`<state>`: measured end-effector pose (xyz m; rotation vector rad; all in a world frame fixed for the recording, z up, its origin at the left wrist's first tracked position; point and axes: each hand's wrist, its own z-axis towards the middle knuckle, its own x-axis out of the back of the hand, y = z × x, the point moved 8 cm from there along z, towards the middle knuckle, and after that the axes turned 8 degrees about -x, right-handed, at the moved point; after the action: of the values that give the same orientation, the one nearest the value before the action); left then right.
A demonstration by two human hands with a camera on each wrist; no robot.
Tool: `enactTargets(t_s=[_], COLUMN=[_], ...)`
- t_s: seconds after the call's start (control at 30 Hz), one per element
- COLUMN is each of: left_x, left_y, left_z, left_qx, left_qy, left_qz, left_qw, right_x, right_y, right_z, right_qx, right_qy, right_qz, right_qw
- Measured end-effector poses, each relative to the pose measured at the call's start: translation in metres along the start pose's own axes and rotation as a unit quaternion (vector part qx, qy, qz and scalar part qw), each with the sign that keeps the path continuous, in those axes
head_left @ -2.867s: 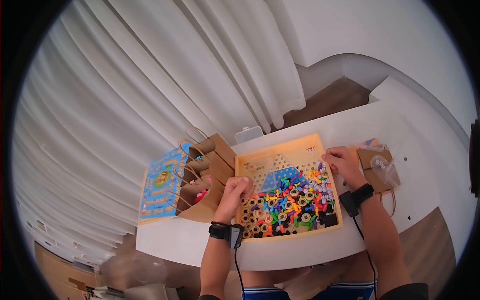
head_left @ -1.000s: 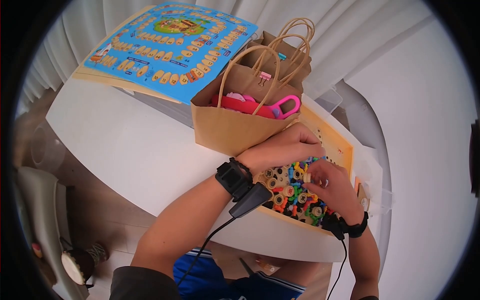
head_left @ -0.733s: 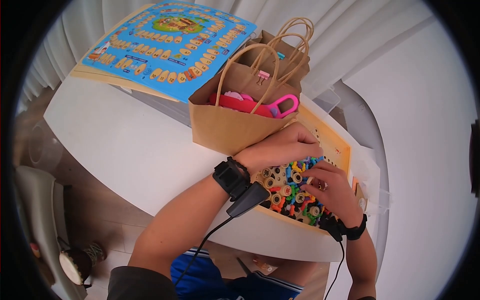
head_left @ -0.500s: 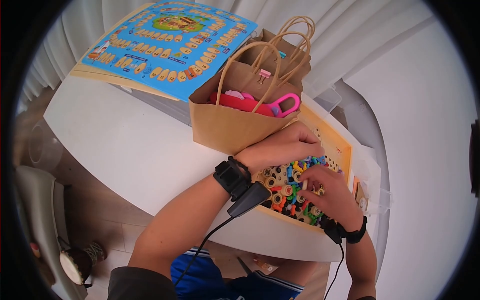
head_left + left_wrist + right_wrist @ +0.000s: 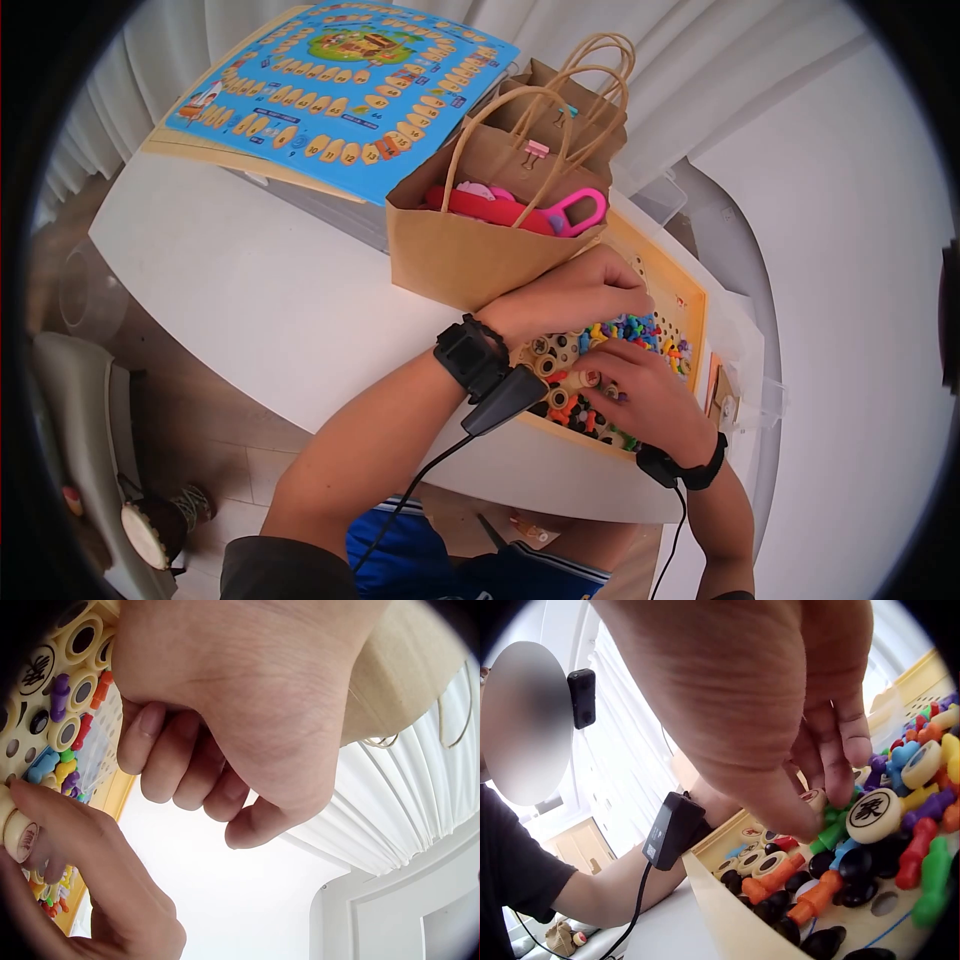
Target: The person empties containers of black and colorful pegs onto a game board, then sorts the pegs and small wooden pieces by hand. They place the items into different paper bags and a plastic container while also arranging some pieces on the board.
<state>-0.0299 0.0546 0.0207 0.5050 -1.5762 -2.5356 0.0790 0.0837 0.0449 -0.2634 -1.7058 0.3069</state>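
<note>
Over the near half of the tray, a cream disc is pinched between thumb and fingertips of the right hand, which is otherwise partly spread; a slip seems possible with so shallow a grip, and the disc could be lost among the loose pegs. Since pegs are heaped against the tray's near edge, some may be swept over it onto the desk. At the tray's left edge the left hand is held curled (whether anything is hidden inside cannot be told). The paper bag could be nudged if that hand is lifted carelessly. On a loose disc a black character, apparently 象, is seen; the held disc's red mark cannot be read. Farther off, toward the desk's left end, 10, 11, 12 and 13 are printed on the blue board.
</note>
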Motion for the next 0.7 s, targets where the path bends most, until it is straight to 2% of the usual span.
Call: enactTargets(t_s=[0.43, 0.7], left_x=[0.001, 0.0], left_y=[-0.005, -0.007], left_z=[0.001, 0.002], left_qx=[-0.003, -0.006], left_qy=[-0.004, -0.007], left_qz=[0.006, 0.006], left_qw=[1.0, 1.0], right_x=[0.021, 0.023], right_y=[0.012, 0.022], right_z=[-0.007, -0.009], right_qx=[-0.05, -0.088], right_qy=[0.03, 0.005], right_qz=[0.055, 0.085], right_qw=[0.997, 0.992])
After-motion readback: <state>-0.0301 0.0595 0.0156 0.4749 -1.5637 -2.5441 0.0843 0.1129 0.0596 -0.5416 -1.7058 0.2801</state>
